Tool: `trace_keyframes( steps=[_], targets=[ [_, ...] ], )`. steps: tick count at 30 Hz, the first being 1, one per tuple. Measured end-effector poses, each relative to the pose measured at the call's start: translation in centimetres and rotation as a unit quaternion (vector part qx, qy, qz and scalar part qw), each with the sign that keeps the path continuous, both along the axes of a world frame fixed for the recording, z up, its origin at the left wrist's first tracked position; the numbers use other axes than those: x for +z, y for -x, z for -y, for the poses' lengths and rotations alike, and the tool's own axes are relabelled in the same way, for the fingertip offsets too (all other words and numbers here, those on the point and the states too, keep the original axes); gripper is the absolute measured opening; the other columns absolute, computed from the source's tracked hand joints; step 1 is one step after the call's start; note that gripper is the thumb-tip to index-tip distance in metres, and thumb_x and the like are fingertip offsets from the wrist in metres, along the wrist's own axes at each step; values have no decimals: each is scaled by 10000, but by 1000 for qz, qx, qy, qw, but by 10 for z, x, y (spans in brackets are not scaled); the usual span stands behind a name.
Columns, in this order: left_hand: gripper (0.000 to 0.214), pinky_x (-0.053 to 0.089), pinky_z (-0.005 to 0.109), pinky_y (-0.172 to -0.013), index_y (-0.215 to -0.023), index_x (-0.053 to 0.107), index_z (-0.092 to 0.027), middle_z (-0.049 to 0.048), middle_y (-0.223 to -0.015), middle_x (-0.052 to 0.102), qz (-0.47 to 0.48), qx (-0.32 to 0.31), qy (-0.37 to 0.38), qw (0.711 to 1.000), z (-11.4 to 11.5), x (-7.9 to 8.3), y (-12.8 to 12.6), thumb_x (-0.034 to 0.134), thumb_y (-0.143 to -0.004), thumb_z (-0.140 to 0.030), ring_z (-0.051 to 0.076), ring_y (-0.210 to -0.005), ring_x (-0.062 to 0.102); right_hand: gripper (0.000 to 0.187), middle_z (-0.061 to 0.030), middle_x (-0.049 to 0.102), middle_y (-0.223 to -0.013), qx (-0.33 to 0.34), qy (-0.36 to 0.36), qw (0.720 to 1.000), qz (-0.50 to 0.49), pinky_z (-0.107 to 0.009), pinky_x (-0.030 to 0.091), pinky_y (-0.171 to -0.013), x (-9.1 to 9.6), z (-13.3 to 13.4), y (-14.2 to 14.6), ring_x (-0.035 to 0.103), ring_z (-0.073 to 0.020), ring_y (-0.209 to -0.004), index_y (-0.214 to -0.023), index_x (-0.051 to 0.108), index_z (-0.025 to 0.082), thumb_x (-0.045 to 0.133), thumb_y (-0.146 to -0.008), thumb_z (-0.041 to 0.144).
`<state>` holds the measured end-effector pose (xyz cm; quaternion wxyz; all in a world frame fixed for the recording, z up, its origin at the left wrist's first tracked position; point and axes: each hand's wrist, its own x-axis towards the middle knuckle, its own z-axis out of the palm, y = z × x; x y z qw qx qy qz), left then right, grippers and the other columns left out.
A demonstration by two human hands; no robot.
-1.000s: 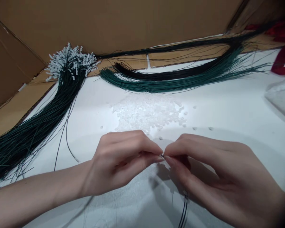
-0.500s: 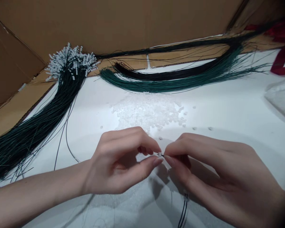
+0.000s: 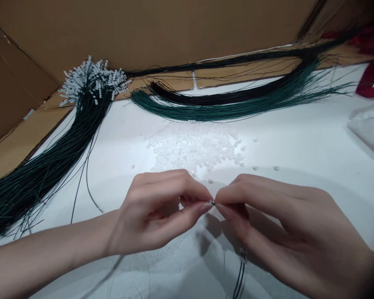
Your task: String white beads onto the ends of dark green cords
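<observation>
Near side of the bead pile (image 3: 193,145) (too many to count): pinching one tiny pale bead (image 3: 210,202) between thumb and forefinger of the left hand (image 3: 162,214); clamping one dark wire (image 3: 214,204), just beside that bead, between thumb and forefinger of the right hand (image 3: 289,220). Also nearer than the pile, towards its right: two dark strands (image 3: 240,270). Right of the pile: three stray beads (image 3: 276,168), one plastic bag (image 3: 372,128), one red ribbon (image 3: 365,81) farther back. Just behind the pile: one green bundle (image 3: 221,114), one black bundle (image 3: 224,99). Left of it: one white-tipped bundle (image 3: 70,143).
</observation>
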<state>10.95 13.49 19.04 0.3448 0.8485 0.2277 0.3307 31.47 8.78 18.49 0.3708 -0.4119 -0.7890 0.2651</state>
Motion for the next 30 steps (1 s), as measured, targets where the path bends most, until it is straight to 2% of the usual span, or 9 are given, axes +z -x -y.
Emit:
trace_keyframes(
  steps=[8, 14, 23, 30],
  targets=[
    [86, 469, 218, -530, -918, 679, -81, 46, -738, 661, -7, 19, -4, 1000, 0, -2, -2, 655, -847, -41, 93, -614, 603, 142, 22, 610, -705, -2, -6, 1000, -6, -132, 443, -563, 2, -5, 2, 554, -42, -612, -853, 652, 150, 562, -856, 39],
    [99, 490, 208, -549, -912, 679, -101, 28, -759, 661, 5, 23, -4, 1000, 0, -3, 1, 680, -829, -47, 87, -631, 604, 87, 38, 600, -690, -13, 19, 1000, -1, -156, 417, -499, 2, -3, 2, 521, -40, -542, -847, 634, 165, 603, -860, 85],
    [90, 513, 226, -534, -915, 683, -131, 33, -720, 667, 3, 32, -21, 999, 1, -2, -2, 689, -829, -106, 116, -612, 622, 121, 43, 636, -720, -10, 5, 1000, -7, -100, 430, -572, 1, -3, 3, 564, -21, -616, -846, 649, 157, 596, -851, 48],
    [55, 498, 231, -523, -904, 676, -157, 34, -717, 672, -19, 30, -23, 999, 0, -2, -1, 640, -884, -121, 117, -602, 608, 170, 25, 611, -729, 15, 5, 1000, -7, -166, 433, -559, -4, -2, 0, 557, -68, -623, -900, 639, 174, 577, -851, 23]
  ],
)
